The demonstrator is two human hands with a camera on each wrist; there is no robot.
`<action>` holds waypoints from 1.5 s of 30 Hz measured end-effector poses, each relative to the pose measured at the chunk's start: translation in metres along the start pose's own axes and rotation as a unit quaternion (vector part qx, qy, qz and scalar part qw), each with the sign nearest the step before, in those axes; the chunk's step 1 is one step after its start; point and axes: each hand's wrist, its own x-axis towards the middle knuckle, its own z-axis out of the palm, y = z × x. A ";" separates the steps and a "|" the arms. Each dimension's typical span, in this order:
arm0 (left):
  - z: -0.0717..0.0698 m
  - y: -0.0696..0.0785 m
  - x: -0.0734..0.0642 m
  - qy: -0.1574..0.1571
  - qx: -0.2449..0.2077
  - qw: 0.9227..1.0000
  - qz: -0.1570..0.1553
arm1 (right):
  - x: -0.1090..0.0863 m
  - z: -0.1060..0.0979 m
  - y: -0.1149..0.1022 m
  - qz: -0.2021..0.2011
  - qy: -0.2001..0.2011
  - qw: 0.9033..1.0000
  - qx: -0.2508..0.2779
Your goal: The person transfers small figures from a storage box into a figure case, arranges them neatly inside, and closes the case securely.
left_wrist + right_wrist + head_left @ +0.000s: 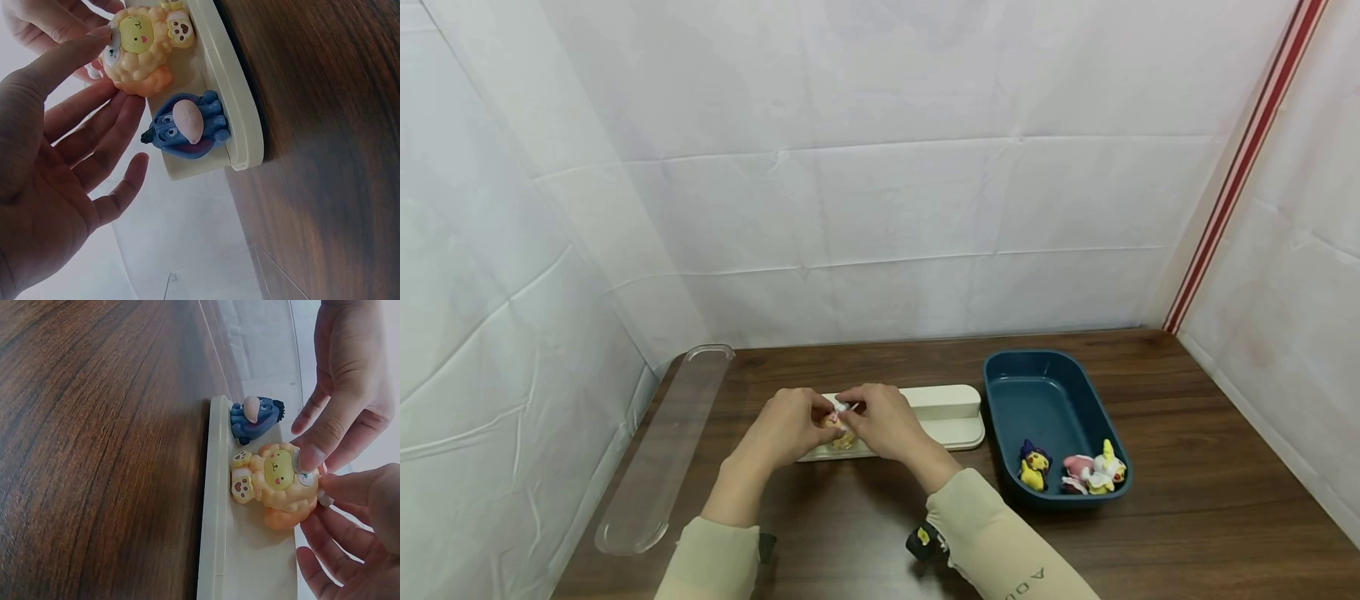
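A fluffy orange-yellow figurine point(147, 62) with a round yellow face, paw-print feet and a small white cap sits on the cream stepped display base point(955, 429). My left hand point(786, 429) pinches its head, thumb on the cap and fingers behind the curls. From the other side my right hand point(887, 425) grips the head too, its thumb at the cap's edge in the right wrist view. Beside it on the base, toward the left end, sits a blue donkey figurine point(256, 419), untouched. The head view has it hidden behind my left hand.
To the right stands a dark blue bin point(1045, 400) with a yellow figurine in a purple hat point(1034, 468) and a white-and-pink figurine with a yellow horn point(1103, 473) inside. A long clear cover point(666, 450) lies at the table's left edge. White sheeting point(887, 208) rises behind.
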 end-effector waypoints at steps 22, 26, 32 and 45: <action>0.001 0.002 -0.001 -0.010 -0.004 1.000 -0.007 | 0.000 -0.002 0.000 -0.001 0.004 1.000 -0.006; 0.000 0.003 -0.001 -0.009 -0.002 1.000 -0.007 | -0.001 -0.004 -0.001 0.001 0.006 1.000 -0.008; -0.001 0.005 -0.002 -0.005 0.000 1.000 -0.009 | -0.002 -0.008 -0.002 0.005 0.008 1.000 0.002; -0.006 0.011 -0.003 0.023 -0.006 1.000 0.012 | -0.004 -0.013 -0.001 0.001 0.026 1.000 -0.006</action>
